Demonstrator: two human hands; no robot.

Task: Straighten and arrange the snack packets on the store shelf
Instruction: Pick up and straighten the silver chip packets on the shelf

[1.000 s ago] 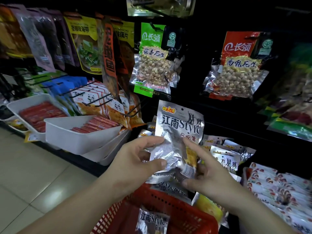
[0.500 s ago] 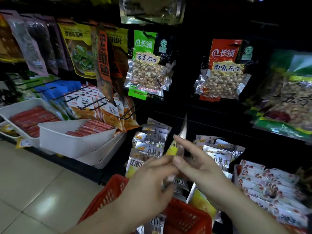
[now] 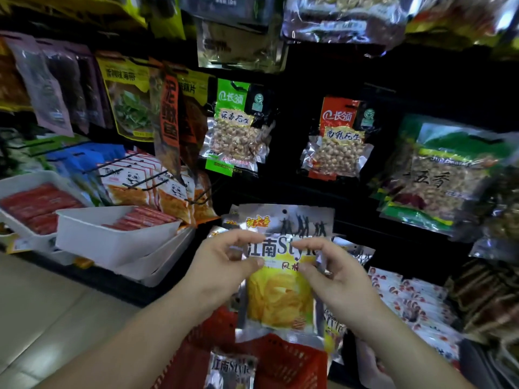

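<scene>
One silver foil snack packet with yellow crisps printed (image 3: 280, 299), upright, front outward, before lower shelf, above one red plastic basket (image 3: 292, 357), left hand (image 3: 222, 265) and right hand (image 3: 337, 273) pinching its sides, one matching packet (image 3: 231, 369) in basket, two white trays (image 3: 106, 242) of red sausages.

held packet (image 3: 280, 287) centre, between left hand (image 3: 222, 265) and right hand (image 3: 339, 276) | basket (image 3: 292, 357) near, below it; second packet (image 3: 230, 370) inside | tray (image 3: 112, 245) left | left peanut bag (image 3: 236, 130), right peanut bag (image 3: 337, 138) far behind
</scene>
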